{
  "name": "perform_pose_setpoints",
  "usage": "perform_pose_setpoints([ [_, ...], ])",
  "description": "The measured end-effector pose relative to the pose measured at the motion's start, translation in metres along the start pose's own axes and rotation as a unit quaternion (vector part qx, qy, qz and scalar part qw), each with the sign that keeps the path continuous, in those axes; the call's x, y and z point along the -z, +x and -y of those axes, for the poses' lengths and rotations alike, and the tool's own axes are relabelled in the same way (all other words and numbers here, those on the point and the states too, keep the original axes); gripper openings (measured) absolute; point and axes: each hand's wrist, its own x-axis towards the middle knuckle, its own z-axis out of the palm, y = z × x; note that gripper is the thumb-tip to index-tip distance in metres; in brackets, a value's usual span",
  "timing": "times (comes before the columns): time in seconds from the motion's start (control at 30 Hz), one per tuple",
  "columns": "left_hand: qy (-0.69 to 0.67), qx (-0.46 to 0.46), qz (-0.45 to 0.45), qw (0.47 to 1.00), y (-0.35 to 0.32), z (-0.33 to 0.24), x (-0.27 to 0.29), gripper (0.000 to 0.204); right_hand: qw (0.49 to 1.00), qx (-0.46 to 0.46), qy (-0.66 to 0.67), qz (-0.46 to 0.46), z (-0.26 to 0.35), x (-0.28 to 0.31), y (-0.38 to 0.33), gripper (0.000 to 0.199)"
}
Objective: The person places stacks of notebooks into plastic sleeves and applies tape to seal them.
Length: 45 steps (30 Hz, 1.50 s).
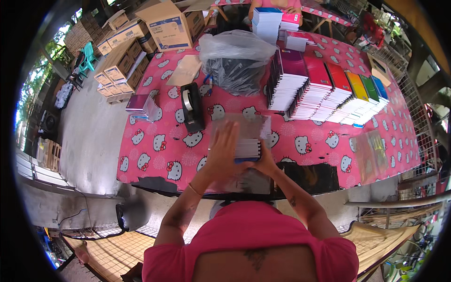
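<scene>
A small stack of spiral notebooks point(247, 148) stands near the table's front edge, white page edges and black coil bindings showing, with blue at its bottom. My right hand point(264, 162) grips the stack at its right side and lower corner. Along the stack's left side lies my left hand point(224, 146), fingers stretched out and slightly blurred. Clear plastic point(235, 123) lies flat behind the stack, and more shows between my forearms. Whether the notebooks are inside this plastic I cannot tell. Left of my hands stands a black tape dispenser point(192, 109).
Tall piles of spiral notebooks point(287, 80) in several colours line the right rear. A grey plastic bag point(235, 61) bulges at the back. Shrink-wrapped notebooks point(141, 107) sit left; clear plastic sleeves point(370, 156) lie right. Cartons point(170, 30) stand behind. Another person point(282, 4) is across the table.
</scene>
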Motion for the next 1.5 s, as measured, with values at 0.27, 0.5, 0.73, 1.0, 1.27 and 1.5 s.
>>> perform_pose_setpoints([
  [0.27, 0.063, 0.023, 0.236, 0.97, 0.038, -0.018, -0.005, 0.09, 0.995, -0.008, -0.097, 0.018, -0.005, 0.006, 0.006, 0.091],
  [0.5, -0.016, 0.15, -0.067, 0.986, 0.027, -0.009, -0.004, 0.079, 0.939, -0.157, 0.305, -0.035, 0.009, 0.024, -0.007, 0.08],
  [0.73, -0.252, 0.343, -0.089, 0.901, 0.017, 0.008, -0.019, 0.073, 0.894, -0.23, 0.382, -0.039, 0.029, 0.024, -0.006, 0.052],
  [1.0, -0.204, 0.413, -0.031, 0.887, -0.016, 0.068, -0.07, 0.08, 0.904, -0.353, 0.24, -0.033, 0.016, 0.03, 0.016, 0.044],
  [1.27, -0.103, 0.421, -0.018, 0.901, -0.009, 0.066, -0.065, 0.075, 0.935, -0.346, 0.024, -0.072, 0.014, 0.028, 0.013, 0.045],
  [1.5, -0.247, 0.431, -0.111, 0.861, -0.023, 0.069, -0.06, 0.054, 0.922, -0.348, 0.121, -0.122, 0.004, 0.027, 0.001, 0.038],
])
